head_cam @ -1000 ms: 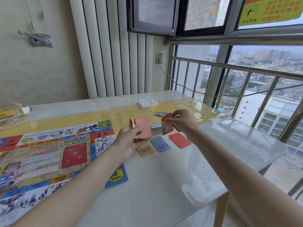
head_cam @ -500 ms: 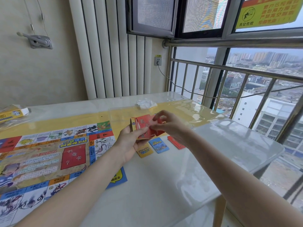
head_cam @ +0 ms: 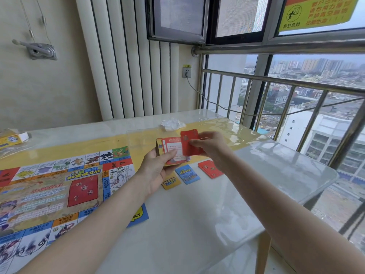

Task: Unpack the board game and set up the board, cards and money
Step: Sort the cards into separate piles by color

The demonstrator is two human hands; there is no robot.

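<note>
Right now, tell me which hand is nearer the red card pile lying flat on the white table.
Right. The right hand hovers just above the red card pile, pinching a red card; the left hand holds the deck further left.

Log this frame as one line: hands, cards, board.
left hand holds deck | right hand pinches red card | yellow, blue, red piles on table | board laid out

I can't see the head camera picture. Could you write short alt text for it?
A person's left hand holds a stack of game cards above a white table while the right hand pinches a red card off it. Yellow, blue and red card piles lie beneath, beside the unfolded game board.
</note>
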